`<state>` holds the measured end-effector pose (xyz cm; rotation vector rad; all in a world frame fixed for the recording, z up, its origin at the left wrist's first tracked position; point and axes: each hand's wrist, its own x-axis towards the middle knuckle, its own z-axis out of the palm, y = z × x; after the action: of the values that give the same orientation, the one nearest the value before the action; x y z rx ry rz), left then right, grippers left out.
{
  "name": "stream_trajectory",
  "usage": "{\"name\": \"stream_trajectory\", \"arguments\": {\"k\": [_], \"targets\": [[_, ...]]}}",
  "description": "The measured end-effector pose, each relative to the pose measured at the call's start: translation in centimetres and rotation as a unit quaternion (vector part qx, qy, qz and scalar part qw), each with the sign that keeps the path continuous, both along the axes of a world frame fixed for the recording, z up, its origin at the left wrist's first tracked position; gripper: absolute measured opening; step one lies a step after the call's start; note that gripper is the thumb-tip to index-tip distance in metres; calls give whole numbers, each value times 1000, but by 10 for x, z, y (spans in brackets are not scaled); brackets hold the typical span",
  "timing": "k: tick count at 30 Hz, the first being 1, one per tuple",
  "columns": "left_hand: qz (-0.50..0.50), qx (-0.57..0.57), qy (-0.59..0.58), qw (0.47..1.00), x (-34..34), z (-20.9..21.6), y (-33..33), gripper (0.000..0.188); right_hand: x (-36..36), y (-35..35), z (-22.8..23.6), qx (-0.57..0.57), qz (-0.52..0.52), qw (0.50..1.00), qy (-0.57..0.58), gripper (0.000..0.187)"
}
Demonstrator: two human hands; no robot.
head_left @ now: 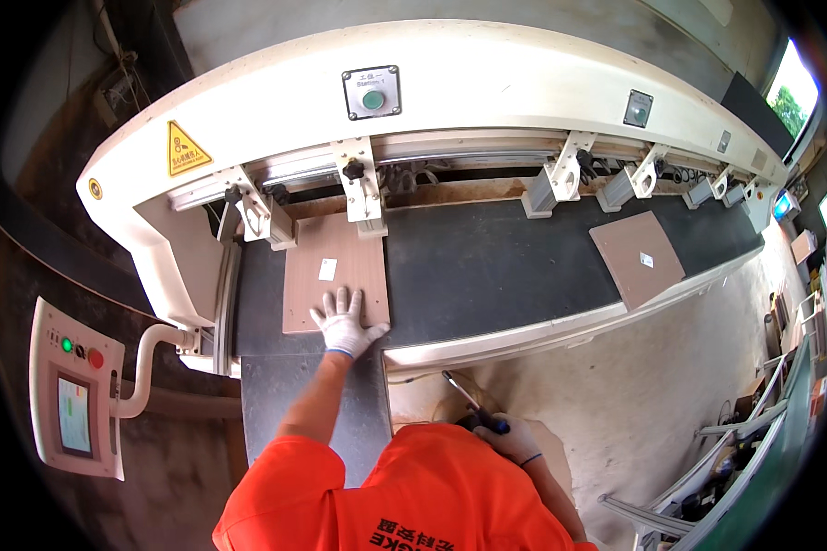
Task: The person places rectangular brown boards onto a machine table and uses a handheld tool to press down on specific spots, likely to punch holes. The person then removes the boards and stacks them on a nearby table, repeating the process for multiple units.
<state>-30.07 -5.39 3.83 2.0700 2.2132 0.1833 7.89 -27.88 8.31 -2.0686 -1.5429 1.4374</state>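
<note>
My left hand (348, 324), in a white glove, lies flat with fingers spread on the near part of a brown wood-grain panel (335, 243). A small white label (328, 269) sits on that panel, just beyond my fingers. The panel rests on the black machine bed, its far end beside two white clamp blocks (366, 197). Low in front of my body, my gloved right hand (515, 439) is closed round a hand tool (475, 406) with a dark blue handle and a long thin metal shaft. The shaft points up and left; its exact kind is unclear.
A second brown panel (639, 257) lies at the right on the black bed (496, 266). Above runs the white machine beam (487, 83) with more clamps (560, 174). A control panel (78, 390) stands at left on a bent arm. Metal racking (726, 468) is at lower right.
</note>
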Motion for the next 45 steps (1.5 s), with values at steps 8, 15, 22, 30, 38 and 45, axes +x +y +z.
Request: {"name": "stream_trajectory", "arguments": {"k": [8,15,22,30,38,45], "targets": [[78,-98,28,992,-82,20,4,145,2,0,-47,3,-19,999,35,51],[61,-52,22,997,-94,2,-3,140,-15,46,-5,74,-76,991,78,50],[56,-19,19,998,-92,2,-6,138,-63,145,105,330,-76,941,30,38],[50,-29,16,998,-95,-1,-7,139,-123,221,191,430,-40,902,-11,43],[51,-23,19,998,-94,1,-7,138,-144,271,228,486,4,867,-107,45],[53,-13,13,998,-98,-3,-9,137,-133,241,222,451,32,886,-101,46]]}}
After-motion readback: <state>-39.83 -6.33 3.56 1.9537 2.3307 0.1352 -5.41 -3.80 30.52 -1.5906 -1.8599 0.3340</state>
